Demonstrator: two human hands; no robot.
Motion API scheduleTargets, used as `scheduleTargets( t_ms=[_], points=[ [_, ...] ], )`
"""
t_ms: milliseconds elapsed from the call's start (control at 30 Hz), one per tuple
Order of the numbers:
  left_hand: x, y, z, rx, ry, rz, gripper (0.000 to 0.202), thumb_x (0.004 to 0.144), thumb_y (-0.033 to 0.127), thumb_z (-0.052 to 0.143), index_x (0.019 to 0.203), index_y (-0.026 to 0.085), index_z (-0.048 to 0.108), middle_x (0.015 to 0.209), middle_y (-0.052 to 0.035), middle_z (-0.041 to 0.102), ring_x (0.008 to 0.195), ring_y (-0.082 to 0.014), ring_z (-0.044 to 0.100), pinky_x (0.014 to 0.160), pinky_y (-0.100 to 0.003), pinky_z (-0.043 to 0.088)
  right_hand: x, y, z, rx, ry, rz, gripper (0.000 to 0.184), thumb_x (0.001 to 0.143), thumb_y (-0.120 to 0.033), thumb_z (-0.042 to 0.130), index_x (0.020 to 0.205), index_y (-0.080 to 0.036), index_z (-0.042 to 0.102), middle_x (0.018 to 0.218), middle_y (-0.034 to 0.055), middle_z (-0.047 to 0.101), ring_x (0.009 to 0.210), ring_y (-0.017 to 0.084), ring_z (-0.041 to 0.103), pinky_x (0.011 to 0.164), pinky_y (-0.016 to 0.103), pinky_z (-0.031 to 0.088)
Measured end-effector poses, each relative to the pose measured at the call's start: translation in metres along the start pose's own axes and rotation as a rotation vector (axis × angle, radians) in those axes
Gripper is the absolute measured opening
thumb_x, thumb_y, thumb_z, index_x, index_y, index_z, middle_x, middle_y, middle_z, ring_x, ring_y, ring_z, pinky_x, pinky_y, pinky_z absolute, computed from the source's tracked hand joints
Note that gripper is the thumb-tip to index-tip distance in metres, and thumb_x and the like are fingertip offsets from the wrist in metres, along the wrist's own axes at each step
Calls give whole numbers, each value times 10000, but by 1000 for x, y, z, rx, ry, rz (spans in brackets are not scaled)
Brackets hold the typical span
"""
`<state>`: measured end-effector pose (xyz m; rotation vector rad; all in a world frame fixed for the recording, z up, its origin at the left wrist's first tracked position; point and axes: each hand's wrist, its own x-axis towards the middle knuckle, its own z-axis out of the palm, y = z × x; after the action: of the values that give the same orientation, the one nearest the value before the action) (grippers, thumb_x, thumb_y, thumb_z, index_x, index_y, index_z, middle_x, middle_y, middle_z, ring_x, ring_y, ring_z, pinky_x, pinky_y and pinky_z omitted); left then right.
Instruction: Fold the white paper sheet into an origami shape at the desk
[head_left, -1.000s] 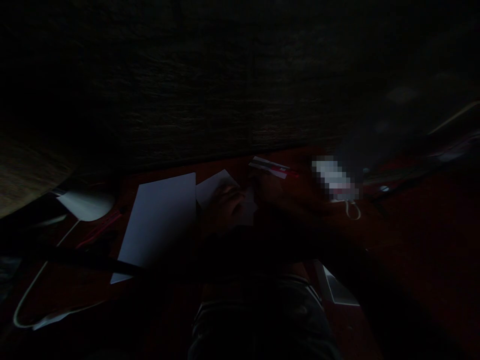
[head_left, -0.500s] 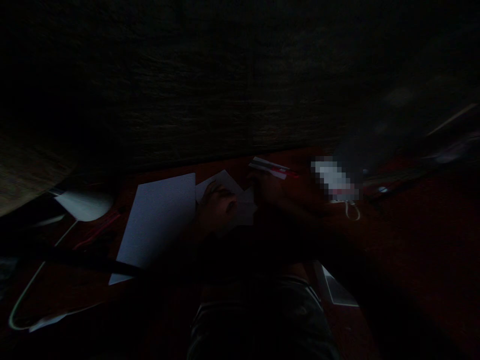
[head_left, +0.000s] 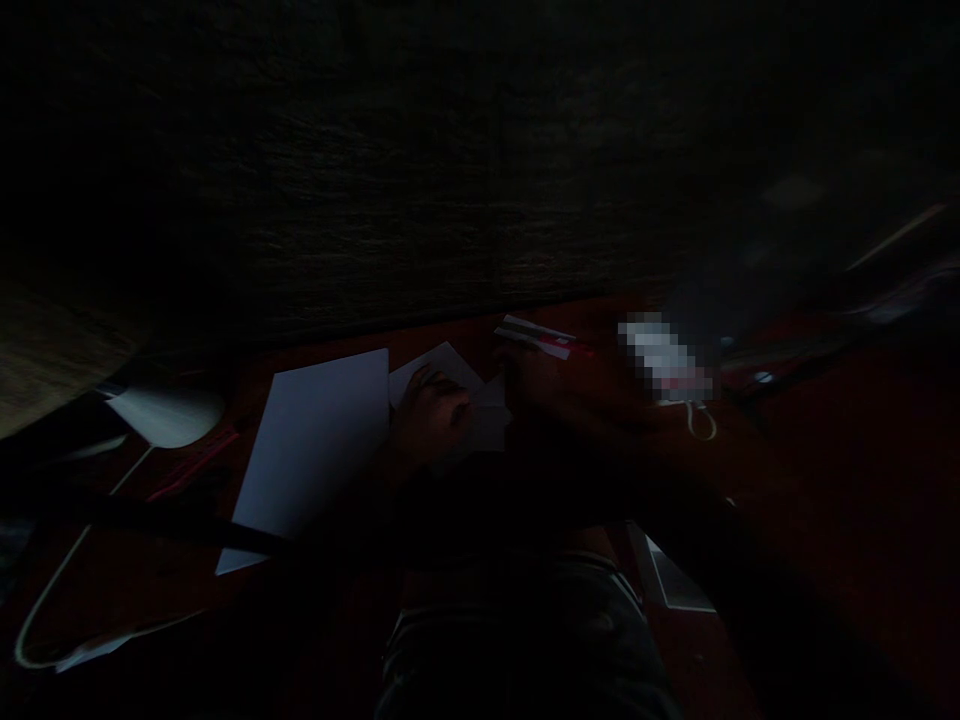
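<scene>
My left hand [head_left: 431, 420] lies on a small white sheet of paper [head_left: 431, 375], with its fingers curled over the paper. Just right of it, a second pale paper piece [head_left: 491, 420] sits partly in shadow. My right hand [head_left: 547, 390] is dark and blurred, and its fingertips are at a white-and-red strip [head_left: 536, 337]. I cannot tell whether that hand grips the strip. A larger white sheet [head_left: 315, 450] lies left of my left hand, nearly touching the small sheet.
The dark red tabletop [head_left: 825, 450] runs across the view. A pixelated white object [head_left: 664, 358] with a pale cord loop [head_left: 701, 425] lies right of my hands. Left are a white curved object [head_left: 165, 417], a red item [head_left: 195, 462] and a white cable [head_left: 45, 630].
My left hand has shifted slightly left over the small sheet, showing more of the paper around it. The whole view has drifted a little.
</scene>
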<state>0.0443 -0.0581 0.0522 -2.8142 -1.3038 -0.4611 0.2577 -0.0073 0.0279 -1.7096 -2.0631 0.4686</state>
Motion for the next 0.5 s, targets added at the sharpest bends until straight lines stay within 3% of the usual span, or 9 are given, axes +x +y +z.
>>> scheduleTargets(
  t_ms=[267,333,433,500],
  points=[
    [-2,-1,3,-15,-15,-14,235,967,236,535,811,201,706,862,-68,752,950,-270,684,1171,-546,385,0,0,-1,4,-9,2,387,978,-108,516,1240,-252,761,1300,71,764,1163,243,720,1017,339,536],
    [-3,-2,7,-20,-17,-1,224,979,250,528,999,184,742,975,-89,759,1007,-284,672,1169,-549,383,0,-1,-2,9,-12,1,380,982,-117,516,1243,-250,758,1298,70,766,1166,245,721,1024,347,535],
    [-3,-2,16,6,-11,34,431,999,315,532,1379,141,635,1180,-142,711,1130,-323,613,1125,-546,416,-2,-1,-2,-3,-1,-8,389,986,-113,504,1261,-245,745,1314,75,758,1169,244,717,1027,349,533],
    [-1,-2,21,29,-23,48,502,1014,361,522,1465,147,577,1202,-151,670,1152,-335,576,1091,-537,436,-3,-1,-1,-22,12,-32,396,980,-99,499,1262,-238,740,1333,79,748,1197,243,701,1047,348,521]
  ],
)
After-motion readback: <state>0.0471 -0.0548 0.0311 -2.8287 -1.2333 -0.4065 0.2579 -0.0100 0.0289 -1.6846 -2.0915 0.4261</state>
